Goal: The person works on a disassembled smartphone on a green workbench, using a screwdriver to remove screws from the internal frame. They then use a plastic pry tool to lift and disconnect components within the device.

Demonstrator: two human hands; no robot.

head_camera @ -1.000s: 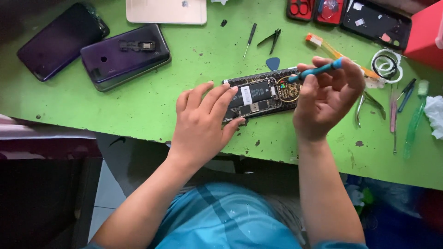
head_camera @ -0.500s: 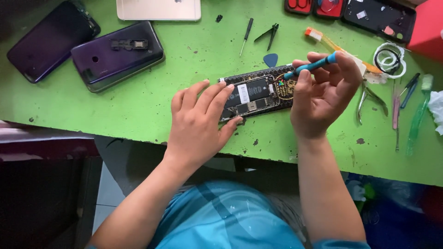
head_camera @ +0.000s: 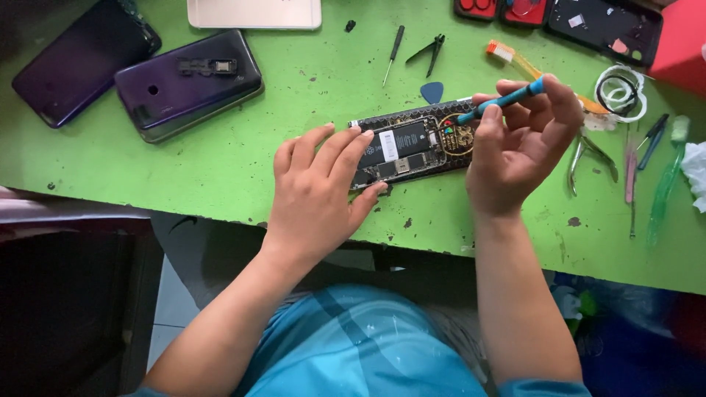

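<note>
An opened phone [head_camera: 412, 143] with its battery and circuit board showing lies on the green table [head_camera: 220, 176]. My left hand [head_camera: 320, 191] rests flat on its near end, fingers spread and pressing it down. My right hand [head_camera: 522, 143] grips a blue screwdriver [head_camera: 504, 99] between thumb and fingers, its tip lowered onto the board at the phone's right end.
Two dark purple phone backs [head_camera: 187, 81] and a pale phone [head_camera: 254, 11] lie at the far left. A small screwdriver [head_camera: 393, 51], black tweezers [head_camera: 430, 48], a blue pick [head_camera: 432, 92], cutters [head_camera: 588, 158], a toothbrush [head_camera: 515, 59] and a solder coil [head_camera: 621, 88] lie around.
Both hands hold their grip on phone and screwdriver; the blue screwdriver has tilted slightly in my fingers. The view has shifted a little.
</note>
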